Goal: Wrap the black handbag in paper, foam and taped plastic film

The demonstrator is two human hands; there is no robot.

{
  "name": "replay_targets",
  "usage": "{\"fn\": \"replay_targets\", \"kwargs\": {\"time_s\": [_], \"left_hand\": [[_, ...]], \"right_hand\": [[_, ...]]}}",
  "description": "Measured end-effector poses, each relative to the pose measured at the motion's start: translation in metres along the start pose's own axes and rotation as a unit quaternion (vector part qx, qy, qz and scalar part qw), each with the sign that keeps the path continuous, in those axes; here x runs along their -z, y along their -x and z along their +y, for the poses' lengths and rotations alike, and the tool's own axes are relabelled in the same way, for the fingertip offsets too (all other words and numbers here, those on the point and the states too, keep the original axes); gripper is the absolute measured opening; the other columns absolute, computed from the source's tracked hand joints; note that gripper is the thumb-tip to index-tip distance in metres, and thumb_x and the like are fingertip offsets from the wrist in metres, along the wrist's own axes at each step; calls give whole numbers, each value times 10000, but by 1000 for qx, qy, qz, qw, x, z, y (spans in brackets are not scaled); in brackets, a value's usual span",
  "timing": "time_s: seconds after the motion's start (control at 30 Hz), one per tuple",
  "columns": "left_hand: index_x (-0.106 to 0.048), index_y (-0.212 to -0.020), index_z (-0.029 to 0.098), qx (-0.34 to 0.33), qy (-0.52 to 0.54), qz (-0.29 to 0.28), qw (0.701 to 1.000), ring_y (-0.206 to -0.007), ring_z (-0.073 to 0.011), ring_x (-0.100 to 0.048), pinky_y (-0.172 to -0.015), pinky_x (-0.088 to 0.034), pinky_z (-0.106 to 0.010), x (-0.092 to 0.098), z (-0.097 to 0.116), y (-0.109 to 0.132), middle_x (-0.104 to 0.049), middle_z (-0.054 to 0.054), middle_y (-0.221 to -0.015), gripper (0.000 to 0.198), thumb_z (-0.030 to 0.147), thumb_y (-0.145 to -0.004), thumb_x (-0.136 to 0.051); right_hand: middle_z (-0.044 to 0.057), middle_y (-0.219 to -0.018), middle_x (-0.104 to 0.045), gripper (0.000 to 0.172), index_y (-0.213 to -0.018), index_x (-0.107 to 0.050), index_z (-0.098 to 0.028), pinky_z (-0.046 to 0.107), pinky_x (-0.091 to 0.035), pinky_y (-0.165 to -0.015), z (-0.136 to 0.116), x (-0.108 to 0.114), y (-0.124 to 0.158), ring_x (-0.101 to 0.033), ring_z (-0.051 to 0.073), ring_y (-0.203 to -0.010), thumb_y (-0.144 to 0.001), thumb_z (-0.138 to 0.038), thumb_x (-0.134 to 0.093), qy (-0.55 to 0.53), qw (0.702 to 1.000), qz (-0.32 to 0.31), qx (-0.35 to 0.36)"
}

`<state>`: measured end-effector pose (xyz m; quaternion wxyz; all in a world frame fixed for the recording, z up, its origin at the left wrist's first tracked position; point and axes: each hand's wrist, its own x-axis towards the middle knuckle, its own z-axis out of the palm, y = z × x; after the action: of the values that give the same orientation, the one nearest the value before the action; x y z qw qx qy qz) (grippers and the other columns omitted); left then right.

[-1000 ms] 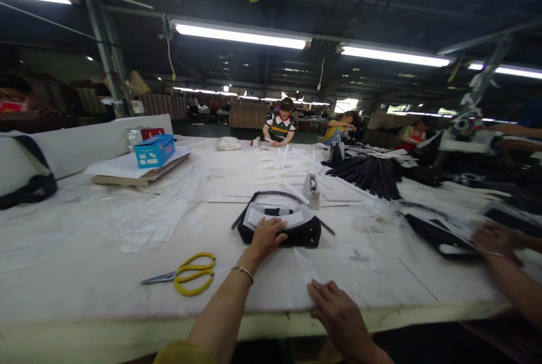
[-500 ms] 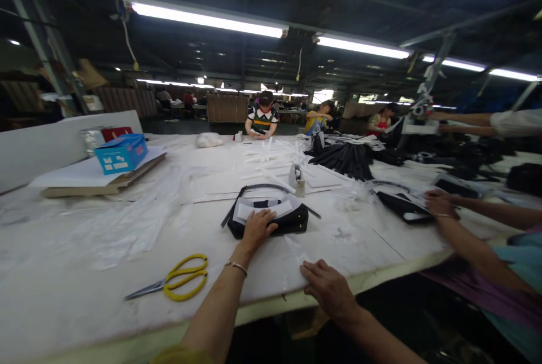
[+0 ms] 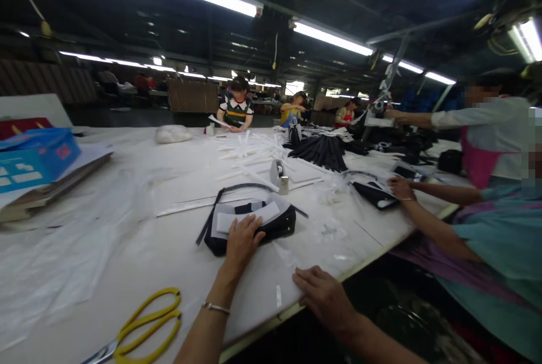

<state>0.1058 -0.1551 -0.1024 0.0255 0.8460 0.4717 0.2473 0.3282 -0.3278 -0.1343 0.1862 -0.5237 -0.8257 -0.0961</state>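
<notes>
My left hand (image 3: 243,242) lies on a black handbag (image 3: 277,227), its fingers stretched over white padding (image 3: 249,218) at the opening. The bag sits on the table, its dark strap (image 3: 245,187) arching behind it. To the right, close to the front edge, my right hand (image 3: 324,296) has its fingers pressed together. Their tips meet the near end of a clear plastic piece (image 3: 284,253). Yellow-handled scissors (image 3: 148,327) rest left of my left forearm, their blades partly cut off by the frame.
A tape dispenser (image 3: 279,176) stands behind the bag. White strips (image 3: 249,147) and black strips (image 3: 319,152) are heaped farther back. At left are plastic sheets (image 3: 63,257) and a blue box (image 3: 40,155). A co-worker's hands (image 3: 401,188) hold another black bag (image 3: 375,194) at right.
The view has turned right, so the scissors and blue box sit farther left and partly out of frame. My left hand stays on the handbag; my right hand remains near the table edge.
</notes>
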Motion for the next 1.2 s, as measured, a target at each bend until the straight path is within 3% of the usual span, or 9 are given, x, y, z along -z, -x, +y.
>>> {"fn": "replay_targets", "kwargs": {"time_s": [0.17,0.33,0.7,0.83,0.93,1.0,1.1,1.2], "left_hand": [[-510,-1322,300,-12,-10,-5,1000,-1319,-248,-477,-1158,-259,-516,-2,-3,-2,-540,-59,-1422,388,354,-939,-474],[-533,-1295,287,-28,-23,-1,999,-1267,-245,-530,-1130,-311,-509,4,-2,-4,-574,-59,-1385,369,348,-938,-459],[-551,-1291,307,-17,-33,4,999,-1265,-237,-541,-1124,-348,-499,8,1,-2,-595,-38,-1368,368,317,-926,-511],[-556,-1290,308,-5,-27,-1,1000,-1277,-232,-533,-1129,-350,-504,10,3,-2,-589,-32,-1376,378,294,-912,-551],[-557,-1290,301,1,-19,0,1000,-1275,-234,-534,-1125,-358,-517,9,3,-1,-594,-34,-1369,401,257,-892,-581],[-559,-1289,294,1,-10,6,1000,-1267,-239,-541,-1120,-360,-532,7,1,-1,-599,-44,-1361,412,234,-883,-593],[-562,-1283,292,-6,8,27,1000,-1257,-244,-547,-1115,-361,-543,1,-1,1,-606,-59,-1349,407,226,-883,-596],[-560,-1279,299,-8,14,31,999,-1249,-243,-554,-1107,-374,-549,0,-2,1,-612,-57,-1342,408,229,-880,-606]], "right_hand": [[76,-1271,-644,474,-1259,-565,-200,381,-532,-874,-4,3,-1,-579,245,-1004,-809,-211,-713,-1,999,-33,-26],[68,-1281,-637,491,-1251,-567,-179,372,-518,-899,-8,3,-1,-564,245,-1002,-799,-268,-739,2,999,-29,-31],[68,-1240,-662,536,-1210,-585,-195,370,-541,-856,-10,-6,1,-591,241,-967,-724,-236,-807,2,999,7,-39],[47,-1177,-693,511,-1147,-638,-233,372,-549,-823,-4,2,-3,-619,261,-961,-679,-275,-840,-30,999,-14,-41],[14,-928,-739,214,-974,-694,-246,297,-547,-732,3,18,-24,-661,200,-808,-775,-285,-763,-103,993,-17,-59],[16,-850,-727,84,-940,-695,-235,274,-542,-722,8,29,-50,-667,172,-770,-863,-236,-662,-141,988,26,-58],[58,-929,-720,139,-996,-680,-220,323,-550,-801,14,38,-101,-663,196,-879,-921,-217,-562,-153,982,110,-10],[84,-1065,-709,222,-1112,-650,-200,384,-533,-932,22,31,-150,-637,219,-1035,-936,-193,-516,-155,977,141,42]]}}
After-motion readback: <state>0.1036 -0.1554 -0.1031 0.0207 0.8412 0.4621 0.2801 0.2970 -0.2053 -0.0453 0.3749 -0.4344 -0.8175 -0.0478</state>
